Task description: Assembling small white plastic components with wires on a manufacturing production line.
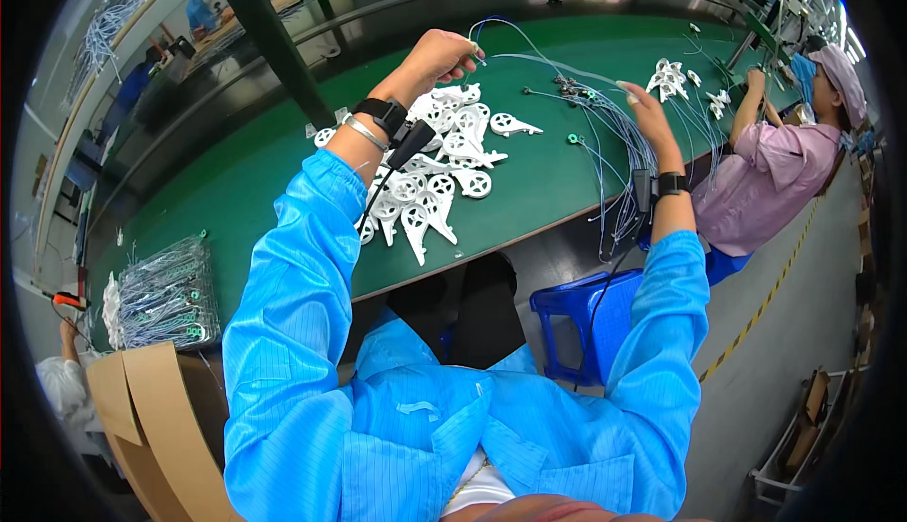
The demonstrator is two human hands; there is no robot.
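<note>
Over the far side of the green table, my left hand is closed in a pinch on the end of a thin cable, which arches away to the right. My right hand is raised at the table's right part, thumb and finger pinching a pale, translucent strand that runs toward my left hand. Whether strand and cable are one piece, I cannot tell. Below my left hand lies a heap of white plastic parts with spoked round ends. A bundle of thin grey-blue cables hangs over the table edge beside my right wrist.
A clear tray of cables with green ends sits at the left, near an open cardboard box. A blue stool stands by the near edge. At the right, a person in pink works beside more white parts.
</note>
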